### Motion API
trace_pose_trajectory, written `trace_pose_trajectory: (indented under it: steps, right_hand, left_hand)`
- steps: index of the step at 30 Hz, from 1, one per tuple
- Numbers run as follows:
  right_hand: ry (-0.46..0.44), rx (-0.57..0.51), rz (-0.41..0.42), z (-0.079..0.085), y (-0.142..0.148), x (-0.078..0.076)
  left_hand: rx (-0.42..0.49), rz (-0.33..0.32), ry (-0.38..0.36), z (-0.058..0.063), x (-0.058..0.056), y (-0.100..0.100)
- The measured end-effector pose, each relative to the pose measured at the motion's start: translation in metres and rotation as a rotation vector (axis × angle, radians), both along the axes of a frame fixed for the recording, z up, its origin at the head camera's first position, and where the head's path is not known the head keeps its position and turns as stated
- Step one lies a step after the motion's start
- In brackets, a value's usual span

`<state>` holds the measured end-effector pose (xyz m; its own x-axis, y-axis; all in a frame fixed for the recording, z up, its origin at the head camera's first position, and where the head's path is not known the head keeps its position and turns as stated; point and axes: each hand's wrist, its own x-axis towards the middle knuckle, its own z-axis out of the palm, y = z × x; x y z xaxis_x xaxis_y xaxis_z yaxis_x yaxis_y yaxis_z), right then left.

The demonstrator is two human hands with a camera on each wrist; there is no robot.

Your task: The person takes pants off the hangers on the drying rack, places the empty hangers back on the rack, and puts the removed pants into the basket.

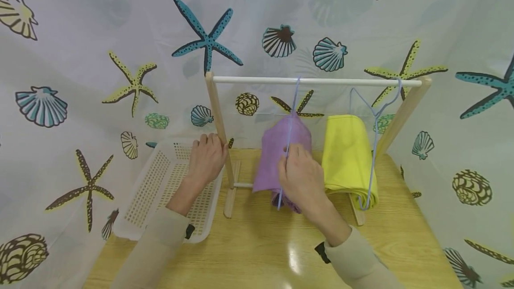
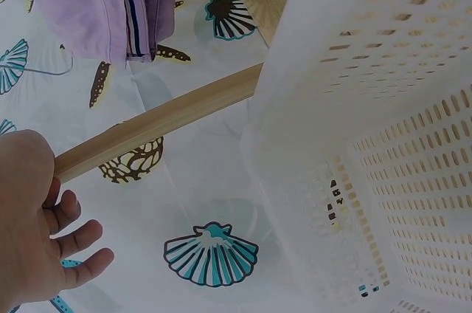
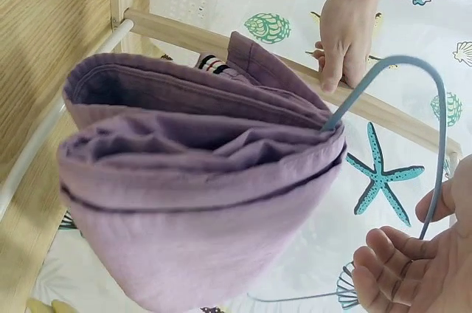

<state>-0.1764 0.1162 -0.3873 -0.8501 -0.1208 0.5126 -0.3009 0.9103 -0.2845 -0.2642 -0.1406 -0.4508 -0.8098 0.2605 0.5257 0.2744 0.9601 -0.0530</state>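
Observation:
My left hand (image 1: 209,157) grips the left wooden post (image 1: 218,117) of a small clothes rack, its thumb on one side of the wood in the right wrist view. A blue hanger (image 1: 296,95) hooks over the rack's white bar (image 1: 257,80), seen nearly edge-on. Folded over this hanger is a purple garment (image 1: 273,155), with a striped band (image 2: 133,14) showing in the left wrist view. My right hand (image 1: 303,175) holds the hanger's side wire between thumb and curled fingers, in front of the garment. The right wrist view shows the wire (image 3: 442,121) running into that hand (image 3: 413,269).
Right of the purple garment, a folded yellow garment (image 1: 347,155) hangs on another blue hanger (image 1: 374,146). A white perforated basket (image 1: 138,186) stands left of the rack on the wooden table (image 1: 257,244). Curtains printed with shells and starfish (image 1: 208,41) surround the table.

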Motion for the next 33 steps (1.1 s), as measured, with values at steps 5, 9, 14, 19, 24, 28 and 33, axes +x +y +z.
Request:
trace_pose_trajectory:
  steps: [5,9,14,19,24,28,33]
  right_hand:
    - [0.043,0.002,-0.021,-0.002,0.007,0.004]
    - [0.046,-0.011,-0.038,-0.003,0.010,0.005]
    - [0.082,-0.012,-0.057,-0.008,0.012,0.006]
    - [0.154,0.001,-0.088,-0.014,0.014,0.007]
    - [0.190,0.007,-0.113,-0.021,0.017,0.007]
    - [0.219,-0.008,-0.116,-0.026,0.020,0.006]
    - [0.278,-0.010,-0.104,-0.030,0.024,0.003]
  left_hand:
    - [0.004,0.003,-0.005,0.000,0.001,0.001]
    - [0.012,0.007,-0.026,0.000,0.001,0.001]
    - [0.037,0.016,-0.063,0.000,0.002,0.000]
    - [0.032,0.012,-0.063,0.000,0.001,0.000]
    - [0.029,0.010,-0.050,0.000,0.000,0.001]
    - [0.025,0.010,-0.041,0.001,0.002,0.000]
    - [0.031,0.004,-0.037,0.002,0.002,0.001]
